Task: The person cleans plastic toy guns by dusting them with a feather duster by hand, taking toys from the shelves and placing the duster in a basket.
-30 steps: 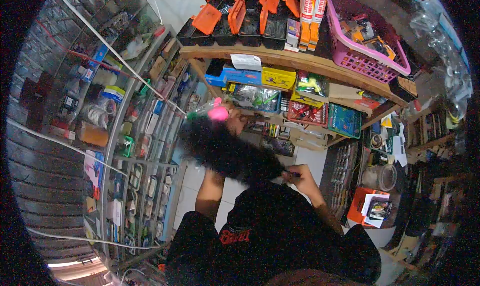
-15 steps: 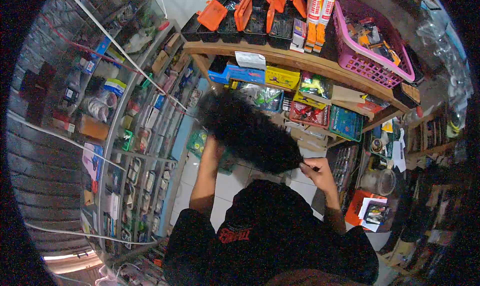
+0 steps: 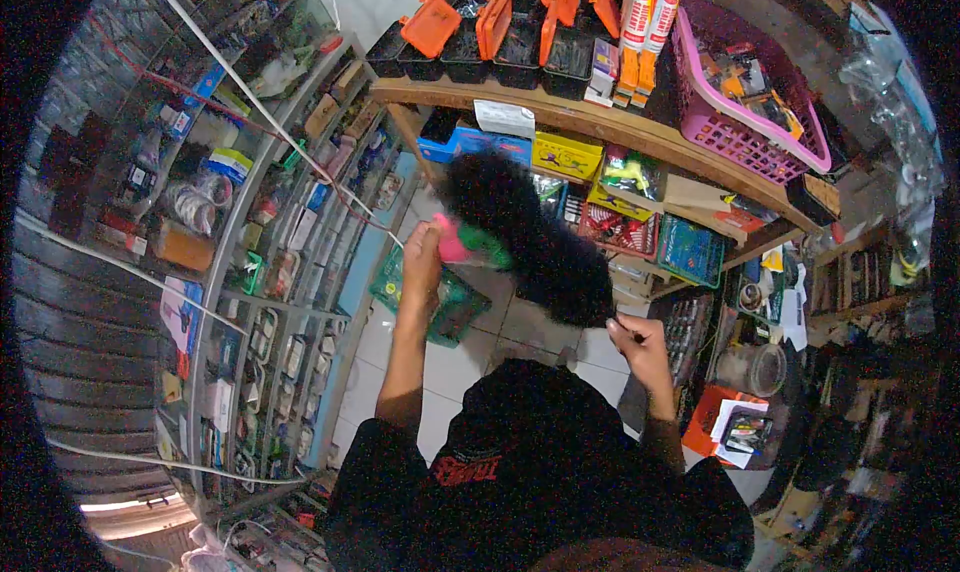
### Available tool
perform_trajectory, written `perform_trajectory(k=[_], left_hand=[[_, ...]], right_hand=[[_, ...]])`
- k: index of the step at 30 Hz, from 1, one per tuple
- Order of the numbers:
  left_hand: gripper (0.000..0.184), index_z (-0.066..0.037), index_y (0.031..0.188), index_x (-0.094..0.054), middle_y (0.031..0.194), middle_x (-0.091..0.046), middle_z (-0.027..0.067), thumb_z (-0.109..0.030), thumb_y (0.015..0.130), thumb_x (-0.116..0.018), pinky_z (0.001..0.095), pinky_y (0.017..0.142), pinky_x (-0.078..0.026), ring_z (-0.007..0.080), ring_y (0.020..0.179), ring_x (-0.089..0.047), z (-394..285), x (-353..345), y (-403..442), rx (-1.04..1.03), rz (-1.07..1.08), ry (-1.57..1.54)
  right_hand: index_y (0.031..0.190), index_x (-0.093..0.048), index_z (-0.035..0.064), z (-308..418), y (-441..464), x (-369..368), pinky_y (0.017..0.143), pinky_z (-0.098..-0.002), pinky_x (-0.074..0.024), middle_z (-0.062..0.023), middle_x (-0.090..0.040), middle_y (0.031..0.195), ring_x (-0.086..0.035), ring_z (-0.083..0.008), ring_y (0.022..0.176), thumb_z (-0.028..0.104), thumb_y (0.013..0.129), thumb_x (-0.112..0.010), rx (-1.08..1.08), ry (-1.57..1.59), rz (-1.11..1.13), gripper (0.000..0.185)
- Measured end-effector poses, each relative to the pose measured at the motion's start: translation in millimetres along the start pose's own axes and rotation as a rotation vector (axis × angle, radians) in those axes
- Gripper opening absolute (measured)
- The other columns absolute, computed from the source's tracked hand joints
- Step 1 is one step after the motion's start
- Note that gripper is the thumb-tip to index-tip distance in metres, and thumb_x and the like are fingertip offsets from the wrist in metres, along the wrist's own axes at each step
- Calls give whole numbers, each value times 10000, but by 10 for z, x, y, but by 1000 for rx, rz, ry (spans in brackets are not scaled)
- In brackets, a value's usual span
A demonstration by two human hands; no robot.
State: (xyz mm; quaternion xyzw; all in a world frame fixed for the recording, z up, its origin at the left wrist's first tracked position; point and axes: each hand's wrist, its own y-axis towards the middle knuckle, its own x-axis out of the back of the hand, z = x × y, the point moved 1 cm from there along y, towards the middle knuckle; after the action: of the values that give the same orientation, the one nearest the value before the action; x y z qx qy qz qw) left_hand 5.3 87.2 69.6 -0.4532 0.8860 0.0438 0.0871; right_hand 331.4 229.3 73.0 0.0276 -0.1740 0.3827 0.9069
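Observation:
My right hand (image 3: 640, 340) is closed on the thin handle end of a fluffy black duster (image 3: 540, 237), which slants up and left in front of the lower shelf. My left hand (image 3: 422, 257) is raised at the left with its fingers closed round the edge of a clear bag with a pink item (image 3: 450, 240) and a green item (image 3: 487, 245) in it. The duster hides part of the bag and of the boxes behind. Below my left hand, a green basket (image 3: 462, 312) stands on the tiled floor.
A wooden shelf (image 3: 560, 102) ahead carries black bins with orange lids (image 3: 431, 26), sealant tubes (image 3: 650, 22) and a pink basket (image 3: 740, 137). Glass shelving (image 3: 235, 272) full of goods lines the left, crossed by white cables. An orange box (image 3: 705, 422) lies at the right.
The duster has swung right, off the pink item. My left hand, earlier partly behind the duster, now shows beside it with the bag. My right hand has shifted slightly right.

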Motion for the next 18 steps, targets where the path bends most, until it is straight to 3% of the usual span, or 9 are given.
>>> perform_trajectory(k=[4,6,7,9,10,12,14,17,18], left_hand=[[257,-63,810,-479,727,-474,-4,-262,965,-435,254,639,-384,75,674,-429,-165,-119,-92,-135,-218,305],[292,-45,784,-428,700,-446,17,-266,974,-414,286,611,-382,107,642,-409,4,-155,-48,-394,-305,321],[280,-38,803,-441,716,-462,27,-260,972,-416,294,622,-392,122,656,-427,-23,-184,-69,-309,-329,312],[263,-26,852,-475,794,-501,65,-258,966,-429,317,682,-406,166,731,-468,-133,-285,-131,-132,-416,334],[262,-31,856,-473,796,-495,62,-264,967,-429,321,683,-401,163,737,-464,18,-223,-126,-219,-340,474],[261,-40,863,-470,802,-482,58,-274,969,-429,328,685,-390,158,749,-455,712,59,-109,-389,-183,756],[253,-41,895,-478,825,-478,61,-277,970,-429,342,704,-388,165,780,-456,710,49,-90,-409,-223,692],[266,-28,924,-482,858,-458,61,-280,979,-415,349,746,-385,180,816,-446,-64,-351,-189,-215,-472,201],[261,-33,893,-464,834,-442,50,-278,972,-427,334,725,-378,165,788,-426,-140,-435,-210,-153,-649,618]], right_hand=[[933,-674,-16,34,-38,-65,634,-285,-460,-85,-684,778,-579,-127,670,99,832,-660,-77,69,105,153],[957,-671,-15,-90,-44,-263,688,-297,-474,-111,-690,808,-602,-143,721,69,819,-657,-21,87,83,162],[929,-667,-29,-200,-32,-397,758,-302,-476,-121,-684,818,-624,-164,800,47,807,-650,-50,90,14,145],[887,-644,-51,-267,-66,-610,598,-251,-402,-20,-586,691,-510,-87,654,60,848,-621,93,99,-41,120],[867,-633,-62,-254,-85,-689,517,-225,-365,30,-537,628,-453,-49,581,67,869,-606,170,104,-64,131],[945,-640,-64,-180,-139,-736,577,-242,-408,2,-581,684,-494,-70,641,48,855,-625,58,196,-5,144],[981,-638,-62,-127,-134,-727,595,-247,-416,-12,-601,710,-504,-77,661,43,849,-632,-38,252,26,168],[960,-642,-61,-534,-117,-815,567,-243,-407,-12,-597,709,-488,-71,637,55,864,-614,172,61,-146,154],[941,-644,-62,-480,-109,-752,555,-243,-401,-9,-592,692,-484,-69,628,59,864,-616,129,79,-10,146]])
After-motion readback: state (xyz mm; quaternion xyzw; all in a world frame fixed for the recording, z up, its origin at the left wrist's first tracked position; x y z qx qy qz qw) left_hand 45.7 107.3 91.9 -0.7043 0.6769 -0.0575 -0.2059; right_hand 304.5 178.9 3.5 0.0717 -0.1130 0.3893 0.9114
